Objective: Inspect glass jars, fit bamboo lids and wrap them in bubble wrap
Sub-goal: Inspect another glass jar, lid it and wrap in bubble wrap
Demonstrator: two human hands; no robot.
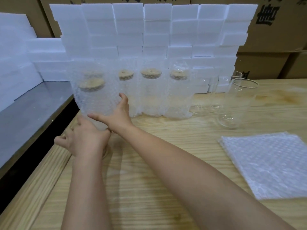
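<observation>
Before a wall of white foam blocks (154,30), over the wooden table (149,171) at its left edge, the bubble-wrapped jar (96,98) is being held upright, left hand (84,140) and right hand (118,114) both gripping its base, close together.

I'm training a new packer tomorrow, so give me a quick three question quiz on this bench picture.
1. True or false: the nearest bare glass jar lies on its side.
2. The left hand and right hand both hold: A) a tape roll, B) the bubble-wrapped jar, C) scissors?
3. Fill in: the stack of bubble wrap sheets lies on the person's ___ side.
Key: 1 false; 2 B; 3 right.
</observation>
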